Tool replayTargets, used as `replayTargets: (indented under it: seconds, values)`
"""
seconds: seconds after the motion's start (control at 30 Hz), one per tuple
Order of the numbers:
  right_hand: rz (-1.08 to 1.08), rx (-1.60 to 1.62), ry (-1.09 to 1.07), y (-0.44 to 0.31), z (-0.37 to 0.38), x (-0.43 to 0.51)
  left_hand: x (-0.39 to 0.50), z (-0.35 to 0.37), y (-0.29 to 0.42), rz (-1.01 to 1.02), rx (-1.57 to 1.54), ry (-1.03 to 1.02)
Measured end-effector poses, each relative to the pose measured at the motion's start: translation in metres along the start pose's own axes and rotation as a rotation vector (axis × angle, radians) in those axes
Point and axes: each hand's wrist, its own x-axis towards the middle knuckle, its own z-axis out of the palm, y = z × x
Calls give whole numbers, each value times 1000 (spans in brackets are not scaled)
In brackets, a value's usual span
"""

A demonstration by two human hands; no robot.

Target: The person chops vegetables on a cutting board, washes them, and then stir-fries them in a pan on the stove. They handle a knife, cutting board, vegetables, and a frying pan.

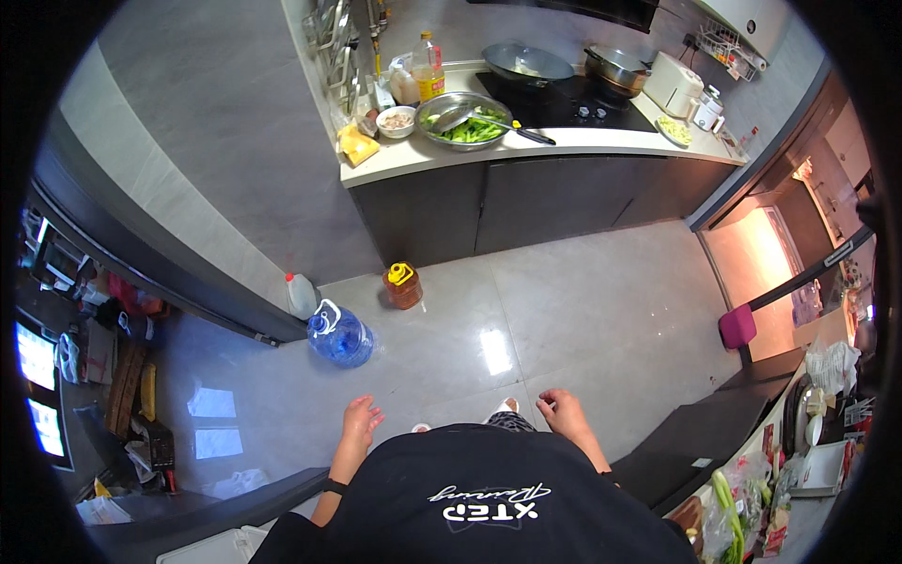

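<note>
Both of my hands hang free at waist height over the grey tiled floor. My left hand [361,421] holds nothing; its fingers are loosely bent and apart. Nearest to it on the floor stands a large blue plastic water bottle [343,340] with a white handle. My right hand [561,412] is also without anything in it, its fingers curled loosely. Ahead on the white counter [599,137] a steel bowl [463,146] holds chopped green vegetables, and a slotted ladle [521,131] lies across it. A wok [527,65] with pale food in it sits on the black cooktop [557,104].
A jug of brown oil [404,287] and a whitish plastic jug [301,297] stand by the wall. A lidded pot [615,70] is on the cooktop, with a plate of shredded food [674,132] to its right. Vegetables in plastic bags [743,493] lie on the right-hand counter.
</note>
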Motion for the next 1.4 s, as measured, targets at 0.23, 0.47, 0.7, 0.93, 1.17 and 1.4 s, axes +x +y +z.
replayTargets:
  seconds: [0.23,0.47,0.7,0.93,1.17,1.4]
  values:
    - [55,26,81,84,-78,24,-8,133,-16,1,166,-89]
    - [122,37,131,133,-138,54,-13,220,-3,38,409,-114]
    - [12,93,142,151,-190,164,24,286,11,19,458,-64]
    - [-12,242,151,155,-283,321,73,383,31,-16,569,-51]
    - [124,549,154,172,-392,438,95,500,84,51,509,-71]
    - [177,956,222,226,-516,594,82,576,84,58,341,101]
